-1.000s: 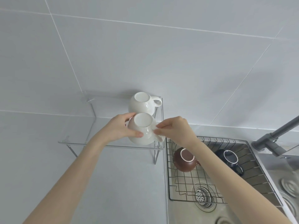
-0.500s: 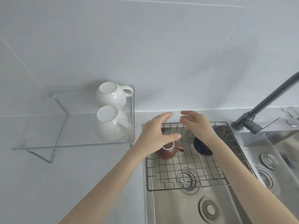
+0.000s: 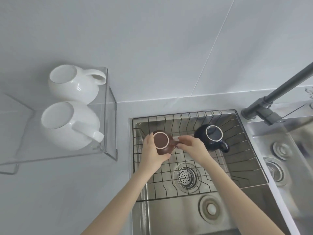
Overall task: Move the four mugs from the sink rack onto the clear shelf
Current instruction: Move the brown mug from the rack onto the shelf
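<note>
Two white mugs stand upside down on the clear shelf [image 3: 108, 150] at the left: one at the back [image 3: 74, 83], one in front [image 3: 71, 126]. In the wire sink rack [image 3: 237, 163] a brown mug [image 3: 162, 141] sits upside down at the left. My left hand [image 3: 152, 155] wraps its body and my right hand [image 3: 193, 146] pinches its handle. A dark blue mug [image 3: 213, 137] rests upside down in the rack just right of my right hand, untouched.
The steel sink [image 3: 186, 212] holds the rack, with a drain strainer [image 3: 186, 175] below my hands. A dark faucet [image 3: 279, 92] reaches in from the upper right. A second basin [image 3: 288, 158] lies to the right. Grey counter [image 3: 59, 192] spreads under the shelf.
Both hands left the front white mug on the shelf, moved right and down into the sink rack, and have closed on the brown mug. My view has shifted right.
</note>
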Tool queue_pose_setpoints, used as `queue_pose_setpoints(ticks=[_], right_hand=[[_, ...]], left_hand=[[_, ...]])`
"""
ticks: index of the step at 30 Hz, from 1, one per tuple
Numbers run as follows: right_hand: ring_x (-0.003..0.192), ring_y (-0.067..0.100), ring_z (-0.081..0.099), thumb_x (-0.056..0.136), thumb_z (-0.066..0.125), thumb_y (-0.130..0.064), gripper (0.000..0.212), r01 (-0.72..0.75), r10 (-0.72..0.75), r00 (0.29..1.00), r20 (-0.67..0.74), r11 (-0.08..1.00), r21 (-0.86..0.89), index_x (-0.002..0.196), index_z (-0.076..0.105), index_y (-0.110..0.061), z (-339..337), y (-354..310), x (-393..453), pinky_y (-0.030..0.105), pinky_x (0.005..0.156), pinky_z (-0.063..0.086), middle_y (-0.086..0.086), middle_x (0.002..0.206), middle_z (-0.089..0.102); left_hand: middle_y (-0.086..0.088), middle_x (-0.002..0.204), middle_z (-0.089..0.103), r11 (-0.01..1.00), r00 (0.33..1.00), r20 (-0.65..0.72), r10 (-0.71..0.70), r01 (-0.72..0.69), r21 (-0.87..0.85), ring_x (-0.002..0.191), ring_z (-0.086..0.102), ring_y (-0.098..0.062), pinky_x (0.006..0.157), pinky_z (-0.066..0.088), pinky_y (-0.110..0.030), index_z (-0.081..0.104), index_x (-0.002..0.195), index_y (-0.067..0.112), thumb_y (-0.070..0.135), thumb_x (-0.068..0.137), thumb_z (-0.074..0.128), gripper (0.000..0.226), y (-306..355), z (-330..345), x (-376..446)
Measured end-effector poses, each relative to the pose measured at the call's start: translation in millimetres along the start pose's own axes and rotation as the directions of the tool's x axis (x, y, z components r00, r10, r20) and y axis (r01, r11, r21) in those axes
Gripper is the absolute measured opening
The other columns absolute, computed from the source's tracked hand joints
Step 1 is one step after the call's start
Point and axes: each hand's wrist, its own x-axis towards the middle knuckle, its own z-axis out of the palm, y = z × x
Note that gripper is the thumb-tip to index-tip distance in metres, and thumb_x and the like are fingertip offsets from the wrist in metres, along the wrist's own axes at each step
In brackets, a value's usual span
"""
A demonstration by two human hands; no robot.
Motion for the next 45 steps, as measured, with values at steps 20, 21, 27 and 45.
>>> queue_pose_setpoints(ticks=[20,21,27,45], right_hand=[[0.086,0.018,0.067,0.075,0.07,-0.018,0.014,0.177,-0.177,0.984,-0.021,0.984,0.002,0.088,0.07,-0.016,-27,-30,-10,0.027,0.079,0.049,0.004,0.087,0.074],[0.084,0.015,0.067,0.075,0.07,-0.017,0.014,0.202,-0.202,0.979,-0.02,0.979,0.009,0.089,0.07,-0.015,-34,-40,-15,0.024,0.077,0.05,0.004,0.087,0.074],[0.07,-0.006,0.065,0.075,0.071,-0.012,0.01,0.399,-0.4,0.917,0.005,0.915,0.062,0.083,0.071,-0.017,-65,-136,-52,0.003,0.063,0.046,-0.012,0.076,0.074],[0.069,0.01,0.068,0.079,0.066,-0.004,0.023,0.524,-0.582,0.744,0.329,0.813,0.254,0.1,0.066,0.005,97,-343,-65,0.014,0.067,0.052,0.002,0.075,0.073]], left_hand=[[0.0,0.118,0.063,0.993,0.986,-0.152,0.074,-0.087,-0.076,0.111,0.056,-0.018,0.097,0.042,-0.029,0.049,0.126,0.013,0.023,0.06,0.081,0.074,23,-14,-3],[0.001,0.117,0.063,0.989,0.979,-0.172,0.113,-0.127,-0.072,0.109,0.056,-0.018,0.095,0.042,-0.027,0.05,0.124,0.015,0.024,0.06,0.081,0.071,31,-21,-6],[-0.002,0.139,0.048,0.938,0.866,-0.371,0.335,-0.342,0.052,0.129,0.04,-0.018,0.106,0.029,-0.024,0.035,0.139,0.012,0.032,0.07,0.073,0.08,87,-86,-42],[0.0,0.132,0.05,0.953,0.687,-0.683,0.247,-0.301,0.041,0.122,0.045,-0.016,0.088,0.027,-0.008,0.042,0.132,0.016,0.019,0.055,0.083,0.088,20,-315,-100]])
